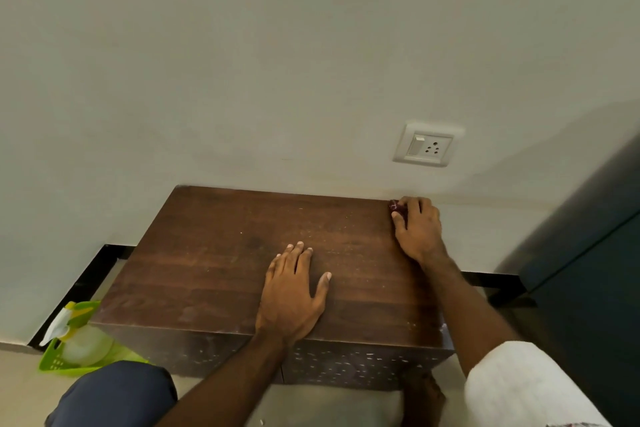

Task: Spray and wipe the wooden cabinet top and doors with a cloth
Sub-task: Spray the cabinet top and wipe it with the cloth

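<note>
Cabinet top, centre frame, is being wiped: the right hand presses a dark red cloth into its upper-right corner, while the left hand lies flat and empty, likely bracing.

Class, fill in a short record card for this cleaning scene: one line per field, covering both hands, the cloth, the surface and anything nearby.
surface: wooden cabinet top, dusty specks visible
left hand: flat on the top, fingers spread, empty
right hand: at the far right corner, pressing on the cloth
cloth: dark red, mostly hidden under the hand
spray bottle: in a green basket on the floor, left of the cabinet
wall socket: above the right corner
</note>
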